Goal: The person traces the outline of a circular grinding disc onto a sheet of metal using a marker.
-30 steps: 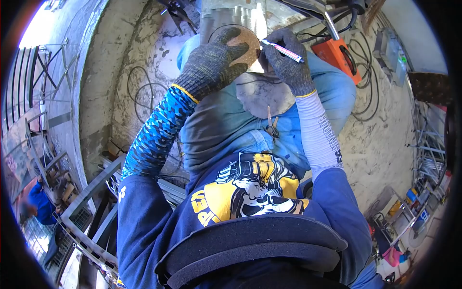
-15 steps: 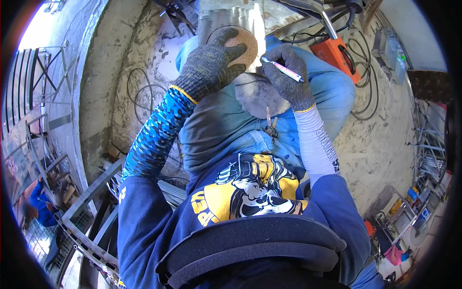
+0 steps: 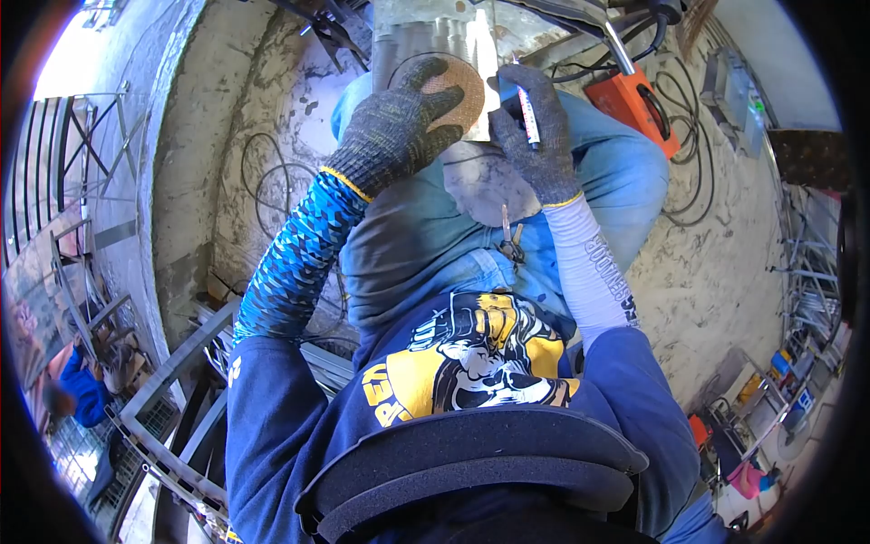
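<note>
My left hand point(image 3: 399, 118), in a dark knit glove, lies with its fingers spread on a round brown disc point(image 3: 465, 95). Beneath the disc is a shiny metal sheet point(image 3: 426, 34), whose right part glares brightly. At the sheet's right edge is my gloved right hand point(image 3: 536, 136), fingers closed on a white marker point(image 3: 528, 116). The marker stands nearly upright in the view, its dark end toward my wrist. A grey round plate point(image 3: 489, 186) rests between my legs, with a plier-like tool point(image 3: 512, 240) just below it.
An orange tool or box point(image 3: 634, 113) sits on the floor at the right, near looped cables point(image 3: 693, 136). Metal frames point(image 3: 172, 376) stand at the lower left, near a person in blue point(image 3: 86, 392). More metal pieces point(image 3: 807, 281) lie at the far right.
My right hand has shifted slightly, and the marker has turned from a slant to nearly upright. My left hand stays on the disc. The person at the lower left has moved a little.
</note>
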`<state>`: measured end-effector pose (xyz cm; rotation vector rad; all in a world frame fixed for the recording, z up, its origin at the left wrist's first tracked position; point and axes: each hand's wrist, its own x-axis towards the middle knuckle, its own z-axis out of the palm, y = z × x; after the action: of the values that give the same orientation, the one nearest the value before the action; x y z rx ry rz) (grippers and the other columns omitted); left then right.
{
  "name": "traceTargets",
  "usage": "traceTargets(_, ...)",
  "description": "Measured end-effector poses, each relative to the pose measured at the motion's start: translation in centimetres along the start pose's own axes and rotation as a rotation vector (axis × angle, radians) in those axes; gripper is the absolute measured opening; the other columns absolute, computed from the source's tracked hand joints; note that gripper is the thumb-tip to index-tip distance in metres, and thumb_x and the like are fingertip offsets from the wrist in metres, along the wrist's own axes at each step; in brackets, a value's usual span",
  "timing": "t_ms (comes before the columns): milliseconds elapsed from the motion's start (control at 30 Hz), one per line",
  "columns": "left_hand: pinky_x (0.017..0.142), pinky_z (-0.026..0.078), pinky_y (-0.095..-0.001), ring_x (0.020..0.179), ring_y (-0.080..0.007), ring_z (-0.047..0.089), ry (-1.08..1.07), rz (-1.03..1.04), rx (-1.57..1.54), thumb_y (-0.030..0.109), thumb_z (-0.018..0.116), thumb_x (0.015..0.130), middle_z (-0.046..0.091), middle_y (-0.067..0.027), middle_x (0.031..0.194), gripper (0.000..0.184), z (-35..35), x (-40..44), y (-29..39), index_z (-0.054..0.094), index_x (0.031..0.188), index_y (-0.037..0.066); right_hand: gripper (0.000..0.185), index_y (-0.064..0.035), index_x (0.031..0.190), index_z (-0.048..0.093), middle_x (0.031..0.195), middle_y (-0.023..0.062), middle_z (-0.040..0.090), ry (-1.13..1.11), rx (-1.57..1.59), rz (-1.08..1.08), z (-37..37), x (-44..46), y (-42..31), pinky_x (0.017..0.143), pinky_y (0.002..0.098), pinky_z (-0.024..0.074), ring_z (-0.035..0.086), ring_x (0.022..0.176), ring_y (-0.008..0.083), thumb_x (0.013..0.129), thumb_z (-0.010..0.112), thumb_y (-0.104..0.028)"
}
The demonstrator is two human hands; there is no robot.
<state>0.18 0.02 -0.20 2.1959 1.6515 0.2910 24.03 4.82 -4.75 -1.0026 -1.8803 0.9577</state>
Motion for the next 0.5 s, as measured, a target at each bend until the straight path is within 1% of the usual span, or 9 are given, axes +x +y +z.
traceTargets(67, 0.098, 0.060, -0.0494, 0.125, -0.0342, 0.065, 0.011, 0.017, 0.008, 0.045, 0.068, 0.100, 0.047, -0.0124, 0.157, 0.043, -0.02, 0.00, -0.04, 0.070, 0.136, 0.023, 0.054, -0.0068, 0.135, 0.061, 0.126, 0.0171, 0.066, 0.002, -0.027, -0.030, 0.14, 0.06, -0.02, 0.099, 0.0433, 0.0539, 0.066, 0.115, 0.0351, 0.083, 0.078, -0.005)
traceTargets(167, 0.098, 0.059, -0.0498, 0.124, -0.0345, 0.066, 0.007, 0.012, 0.010, 0.045, 0.067, 0.100, 0.048, -0.0122, 0.157, 0.043, -0.01, -0.02, -0.04, 0.070, 0.137, 0.023, 0.054, -0.0065, 0.134, 0.061, 0.124, 0.0162, 0.066, -0.012, -0.019, -0.009, 0.23, 0.15, -0.32, 0.099, 0.0440, 0.0534, 0.066, 0.112, 0.0346, 0.083, 0.079, -0.005)
traceTargets(233, 0.098, 0.059, -0.0501, 0.123, -0.0347, 0.067, -0.006, 0.005, -0.001, 0.045, 0.067, 0.100, 0.048, -0.0122, 0.157, 0.044, -0.16, 0.01, 0.10, 0.069, 0.138, 0.022, 0.054, -0.0064, 0.134, 0.061, 0.123, 0.0156, 0.066, 0.004, 0.033, 0.032, 0.52, 0.08, -0.44, 0.096, 0.0440, 0.0536, 0.065, 0.108, 0.0339, 0.084, 0.080, -0.007)
traceTargets(300, 0.098, 0.059, -0.0504, 0.122, -0.0349, 0.067, -0.021, 0.001, -0.010, 0.046, 0.066, 0.101, 0.048, -0.0121, 0.157, 0.044, -0.14, 0.04, 0.18, 0.069, 0.138, 0.022, 0.053, -0.0064, 0.133, 0.061, 0.122, 0.0153, 0.066, 0.025, -0.004, -0.001, 0.85, 0.21, -0.38, 0.094, 0.0434, 0.0539, 0.065, 0.107, 0.0335, 0.084, 0.081, -0.008)
traceTargets(367, 0.094, 0.061, -0.0491, 0.116, -0.0370, 0.070, 0.042, 0.021, -0.010, 0.044, 0.072, 0.096, 0.052, -0.0108, 0.155, 0.047, 0.10, 0.06, 0.10, 0.071, 0.136, 0.020, 0.053, -0.0063, 0.133, 0.060, 0.121, 0.0151, 0.066, 0.047, -0.039, -0.036, 0.90, 0.30, -0.29, 0.093, 0.0428, 0.0542, 0.066, 0.106, 0.0331, 0.084, 0.081, -0.009)
traceTargets(400, 0.094, 0.061, -0.0491, 0.116, -0.0370, 0.070, 0.041, 0.023, -0.006, 0.044, 0.072, 0.096, 0.052, -0.0108, 0.155, 0.047, 0.18, 0.03, 0.01, 0.071, 0.136, 0.020, 0.053, -0.0064, 0.132, 0.060, 0.120, 0.0148, 0.067, 0.040, -0.041, -0.025, 0.93, 0.37, -0.31, 0.092, 0.0426, 0.0543, 0.066, 0.105, 0.0329, 0.084, 0.081, -0.009)
traceTargets(467, 0.093, 0.060, -0.0509, 0.114, -0.0367, 0.071, 0.042, 0.045, 0.021, 0.046, 0.066, 0.100, 0.048, -0.0129, 0.159, 0.046, 0.22, -0.02, -0.23, 0.068, 0.140, 0.022, 0.052, -0.0065, 0.132, 0.060, 0.119, 0.0144, 0.067, 0.037, -0.041, -0.018, 1.01, 0.51, -0.43, 0.092, 0.0424, 0.0543, 0.066, 0.105, 0.0327, 0.084, 0.082, -0.010)
traceTargets(500, 0.093, 0.060, -0.0509, 0.114, -0.0367, 0.071, 0.042, 0.048, 0.025, 0.046, 0.066, 0.100, 0.048, -0.0129, 0.159, 0.046, 0.12, 0.01, -0.21, 0.068, 0.140, 0.022, 0.052, -0.0064, 0.131, 0.060, 0.119, 0.0142, 0.067, 0.037, -0.035, -0.011, 1.00, 0.49, -0.57, 0.092, 0.0425, 0.0542, 0.066, 0.105, 0.0329, 0.084, 0.082, -0.010)
